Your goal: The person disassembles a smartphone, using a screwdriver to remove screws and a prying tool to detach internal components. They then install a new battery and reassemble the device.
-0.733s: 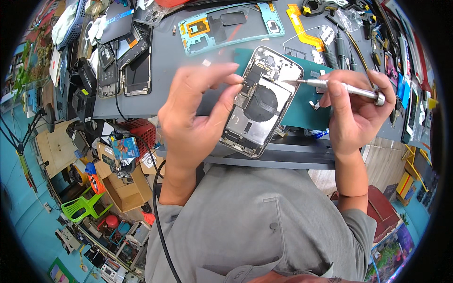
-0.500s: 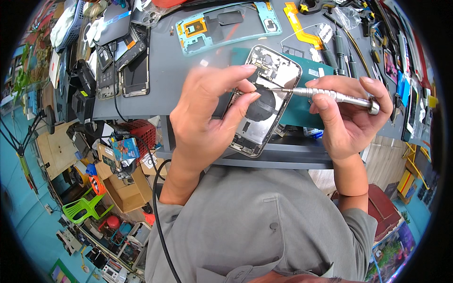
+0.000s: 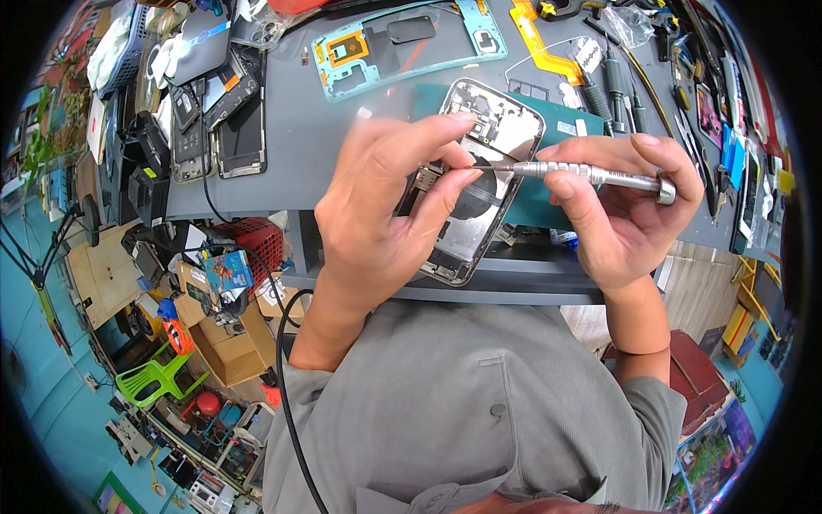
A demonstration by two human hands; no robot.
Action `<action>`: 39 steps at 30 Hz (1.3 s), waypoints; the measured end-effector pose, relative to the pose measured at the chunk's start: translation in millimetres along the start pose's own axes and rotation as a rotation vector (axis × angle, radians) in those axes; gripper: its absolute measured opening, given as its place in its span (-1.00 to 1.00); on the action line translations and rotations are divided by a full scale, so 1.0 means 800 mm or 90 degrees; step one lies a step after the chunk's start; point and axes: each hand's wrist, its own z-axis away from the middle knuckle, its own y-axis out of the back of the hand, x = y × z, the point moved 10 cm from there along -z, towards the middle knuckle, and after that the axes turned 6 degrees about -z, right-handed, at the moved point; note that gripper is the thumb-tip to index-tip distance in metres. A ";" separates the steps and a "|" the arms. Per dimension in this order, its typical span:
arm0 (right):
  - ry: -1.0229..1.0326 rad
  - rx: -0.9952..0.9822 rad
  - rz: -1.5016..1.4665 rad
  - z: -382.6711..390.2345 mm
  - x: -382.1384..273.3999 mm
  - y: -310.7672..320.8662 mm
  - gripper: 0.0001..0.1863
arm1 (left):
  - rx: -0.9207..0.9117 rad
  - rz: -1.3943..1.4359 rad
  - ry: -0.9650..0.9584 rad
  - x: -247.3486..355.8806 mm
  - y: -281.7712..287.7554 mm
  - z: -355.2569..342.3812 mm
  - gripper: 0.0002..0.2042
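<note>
An opened phone body (image 3: 462, 223), silver-framed with exposed boards and a dark round coil, lies tilted on the green mat (image 3: 552, 197). My right hand (image 3: 625, 214) is closed round a silver precision screwdriver (image 3: 599, 174), held almost level with its tip pointing left over the phone. At that tip, my left hand (image 3: 381, 197) pinches with thumb and middle finger, its index finger raised above them; what sits between those fingertips is too small to make out. My left hand covers part of the phone.
A light-blue phone frame (image 3: 381, 77) and yellow flex cable (image 3: 548, 60) lie behind. Dismantled phones (image 3: 240, 137) crowd the left; tools (image 3: 615, 94) crowd the right. Black cable (image 3: 287, 403) runs down beside me. An open carton (image 3: 240, 351) and green chair (image 3: 150, 381) are below left.
My left hand has shifted right over the phone. The screwdriver has moved left and slightly down, its tip now at my left fingertips instead of over the phone's right side.
</note>
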 end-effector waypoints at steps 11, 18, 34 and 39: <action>-0.012 -0.002 -0.006 0.001 0.002 0.000 -0.21 | -0.016 0.001 -0.057 0.000 -0.003 -0.002 -0.39; 0.051 -0.048 0.081 -0.001 -0.014 -0.002 -0.14 | -0.019 -0.028 -0.066 0.000 -0.006 -0.002 -0.38; 0.026 -0.001 0.100 0.003 -0.009 0.008 -0.15 | 0.009 -0.070 -0.098 0.009 -0.010 -0.021 -0.34; 0.021 0.013 0.094 0.002 -0.005 0.010 -0.17 | -0.024 -0.092 -0.095 0.016 -0.012 -0.022 -0.35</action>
